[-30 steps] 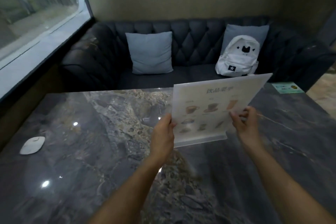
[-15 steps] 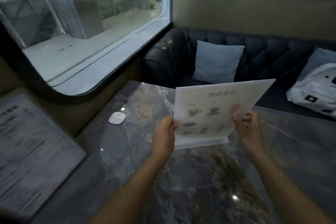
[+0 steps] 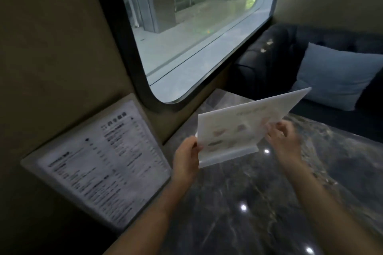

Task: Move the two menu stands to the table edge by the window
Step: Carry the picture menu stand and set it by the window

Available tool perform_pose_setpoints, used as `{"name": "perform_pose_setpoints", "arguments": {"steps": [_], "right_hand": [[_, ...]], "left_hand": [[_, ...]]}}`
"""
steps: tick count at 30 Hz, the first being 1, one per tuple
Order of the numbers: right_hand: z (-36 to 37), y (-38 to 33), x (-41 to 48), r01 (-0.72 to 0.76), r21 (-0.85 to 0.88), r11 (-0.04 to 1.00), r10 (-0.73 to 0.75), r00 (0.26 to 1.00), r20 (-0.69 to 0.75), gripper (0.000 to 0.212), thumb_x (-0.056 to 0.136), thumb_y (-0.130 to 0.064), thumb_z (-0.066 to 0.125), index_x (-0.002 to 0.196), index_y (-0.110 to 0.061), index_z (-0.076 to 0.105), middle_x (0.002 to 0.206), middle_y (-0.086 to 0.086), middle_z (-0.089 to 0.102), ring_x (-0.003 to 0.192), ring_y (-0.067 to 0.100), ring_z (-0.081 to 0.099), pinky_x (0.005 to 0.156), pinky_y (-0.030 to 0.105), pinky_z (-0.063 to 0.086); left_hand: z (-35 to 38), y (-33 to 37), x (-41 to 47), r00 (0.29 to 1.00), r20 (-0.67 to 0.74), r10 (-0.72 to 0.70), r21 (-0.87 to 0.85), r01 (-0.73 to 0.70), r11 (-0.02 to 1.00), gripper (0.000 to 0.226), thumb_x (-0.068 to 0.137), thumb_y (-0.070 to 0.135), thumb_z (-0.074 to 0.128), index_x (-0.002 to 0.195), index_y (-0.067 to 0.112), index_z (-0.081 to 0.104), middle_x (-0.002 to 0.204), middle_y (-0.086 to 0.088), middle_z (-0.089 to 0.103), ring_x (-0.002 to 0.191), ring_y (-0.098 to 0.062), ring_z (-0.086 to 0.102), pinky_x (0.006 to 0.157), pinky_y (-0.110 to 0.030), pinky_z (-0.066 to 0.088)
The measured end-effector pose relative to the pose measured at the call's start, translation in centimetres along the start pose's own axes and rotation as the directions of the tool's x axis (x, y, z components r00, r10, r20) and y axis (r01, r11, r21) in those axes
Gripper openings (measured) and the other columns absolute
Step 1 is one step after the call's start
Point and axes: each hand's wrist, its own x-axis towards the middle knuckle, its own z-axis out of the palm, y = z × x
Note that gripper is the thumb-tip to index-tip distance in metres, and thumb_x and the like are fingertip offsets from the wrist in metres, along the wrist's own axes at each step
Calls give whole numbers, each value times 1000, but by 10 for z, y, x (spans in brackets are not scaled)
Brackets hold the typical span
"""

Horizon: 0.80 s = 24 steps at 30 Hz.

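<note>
A clear acrylic menu stand [image 3: 240,128] with a drinks sheet hangs tilted above the dark marble table [image 3: 259,203], held by both hands. My left hand [image 3: 187,156] grips its lower left edge. My right hand [image 3: 284,141] pinches its right side. A second menu stand [image 3: 105,161], covered in printed text, stands at the table's left edge against the wall, below the window [image 3: 186,27]. The held stand is to the right of it and apart from it.
A dark tufted sofa [image 3: 269,64] with a light blue cushion [image 3: 335,78] runs along the far side of the table. The beige wall [image 3: 51,58] borders the table on the left.
The view has swung left toward the window, and the held stand has travelled left with both hands. The text menu stand by the wall has come fully into view; the backpack and white puck are gone.
</note>
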Motion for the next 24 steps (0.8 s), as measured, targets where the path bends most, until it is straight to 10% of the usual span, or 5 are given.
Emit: {"name": "perform_pose_setpoints", "arguments": {"steps": [13, 19, 24], "right_hand": [[126, -14, 58, -70, 184, 980, 13, 956, 294, 16, 79, -29, 63, 91, -19, 58, 96, 8, 61, 85, 19, 66, 69, 23, 57], [151, -16, 74, -153, 215, 965, 50, 906, 421, 23, 88, -21, 52, 107, -8, 50, 96, 6, 57, 88, 25, 59, 88, 38, 48], [159, -19, 80, -172, 168, 971, 78, 886, 456, 34, 85, -30, 54, 112, -10, 49, 109, 11, 54, 102, 31, 54, 95, 46, 46]], "left_hand": [[-46, -51, 32, 987, -51, -152, 5, 153, 988, 8, 88, 8, 52, 93, 9, 58, 101, -13, 64, 93, -25, 59, 84, -53, 51], [-44, -56, 37, 993, -71, -93, 158, 103, 982, 35, 86, 11, 55, 62, 31, 39, 68, 8, 46, 65, 2, 45, 56, -14, 37], [-49, -49, 41, 995, -62, -72, 173, 82, 982, 15, 88, 13, 52, 76, 21, 47, 74, 6, 51, 66, 1, 46, 56, -21, 35]]}}
